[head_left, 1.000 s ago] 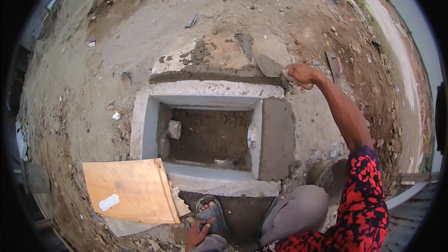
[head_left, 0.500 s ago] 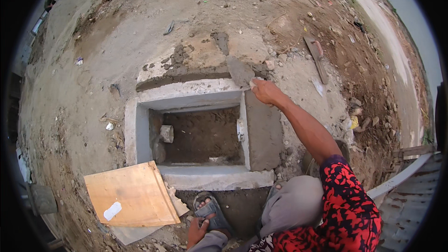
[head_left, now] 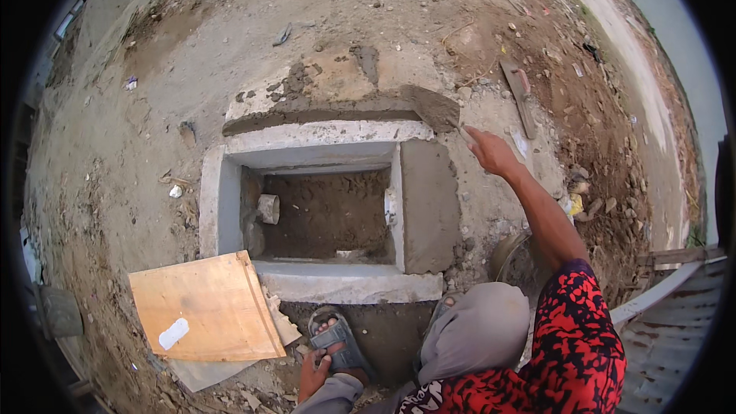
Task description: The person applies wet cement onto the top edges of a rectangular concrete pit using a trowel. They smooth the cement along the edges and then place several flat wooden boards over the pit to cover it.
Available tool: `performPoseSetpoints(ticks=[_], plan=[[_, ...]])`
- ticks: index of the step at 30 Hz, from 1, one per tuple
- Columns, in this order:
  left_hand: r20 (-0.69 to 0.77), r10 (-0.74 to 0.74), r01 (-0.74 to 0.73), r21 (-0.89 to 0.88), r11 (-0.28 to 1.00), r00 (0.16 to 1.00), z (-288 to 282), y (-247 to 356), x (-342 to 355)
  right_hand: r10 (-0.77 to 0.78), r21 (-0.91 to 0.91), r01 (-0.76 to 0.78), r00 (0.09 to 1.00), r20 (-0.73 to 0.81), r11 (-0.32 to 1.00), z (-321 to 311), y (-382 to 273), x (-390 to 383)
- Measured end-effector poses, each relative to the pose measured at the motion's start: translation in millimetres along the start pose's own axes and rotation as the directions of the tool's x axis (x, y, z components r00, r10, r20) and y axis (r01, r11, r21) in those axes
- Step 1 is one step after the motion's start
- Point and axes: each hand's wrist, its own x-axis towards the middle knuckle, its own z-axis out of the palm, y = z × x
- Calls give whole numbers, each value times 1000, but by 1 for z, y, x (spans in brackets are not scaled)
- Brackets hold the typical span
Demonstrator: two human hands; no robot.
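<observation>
While R hand holds trowel, L hand is nr sandal

Your head camera, the left of two fisheye units worn side by side, looks down and ahead from head height. Its picture is upright and unmirrored. The concrete frame lies near mid-view, at close range, seen from above. Your knee and sleeve sit nearest the lens, at lower right. Your left hand falls near the lower edge; your right hand, farther out. Straight edges bow toward the rim.
</observation>
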Motion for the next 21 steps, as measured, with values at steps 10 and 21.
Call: performPoseSetpoints(ticks=[10,21], plan=[[50,-45,43,53,998,998,-2,19,2,-25,-407,112,977,212,907,-46,54,18],[34,-31,31,6,999,999,-4,8,-4,302,79,-315,942,149,946,-25,24,-24]])
